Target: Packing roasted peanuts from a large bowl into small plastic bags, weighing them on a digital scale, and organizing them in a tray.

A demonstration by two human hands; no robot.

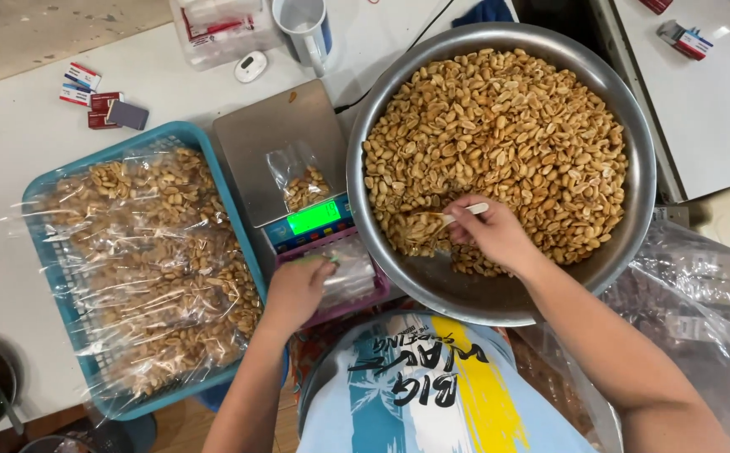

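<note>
**Head view: many bags filled, a big bowl of peanuts left**

Head camera, looking straight down. The large steel bowl (pixel 633 117) is heaped with roasted peanuts (pixel 499 126), with bare metal showing only along its near side; by the look of it, most of the stock is not yet bagged. The blue basket (pixel 130 147) at the left already holds a thick pile of filled clear bags (pixel 155 268), so a good share of the packing appears done.

Between them stands the scale (pixel 272 143), its display lit green, with one small, partly filled bag (pixel 302 184) on the platform. Just in front of it a pink tray (pixel 373 289) holds empty clear bags (pixel 352 268).

The right hand (pixel 490 235) is closed around a white spoon (pixel 465 211), dipped among the peanuts at the bowl's near edge. The left hand (pixel 298 289) rests on the empty bags; whether its fingers pinch one I cannot tell.

Further off lie small boxes (pixel 96 96), a white cup (pixel 304 29) and a small white device (pixel 250 65). Loose clear plastic sheeting (pixel 700 310) crowds the right elbow. Nothing blocks the short way from bowl to scale.
</note>
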